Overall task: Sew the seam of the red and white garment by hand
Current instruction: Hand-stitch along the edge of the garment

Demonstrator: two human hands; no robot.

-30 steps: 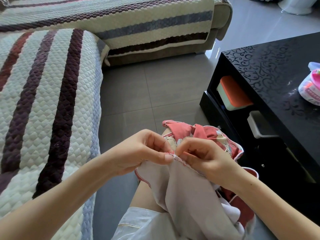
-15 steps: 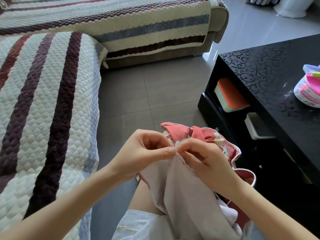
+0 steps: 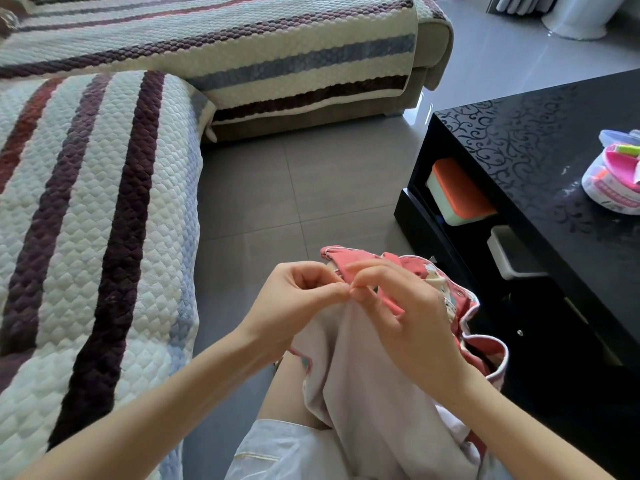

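Head view: a grey tiled floor (image 3: 277, 188) lies between a striped sofa (image 3: 86, 220) and a black table (image 3: 554, 168). The red and white garment (image 3: 374, 393) drapes over the lap. The left hand (image 3: 298, 299) and right hand (image 3: 408, 317) pinch its top edge, fingertips touching.

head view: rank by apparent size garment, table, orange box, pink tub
1. table
2. garment, enlarged by nearness
3. orange box and pink tub look alike; tub cut off at frame edge

Left hand (image 3: 294, 301), right hand (image 3: 410, 317): fingertips seemingly together on garment (image 3: 374, 410) seam
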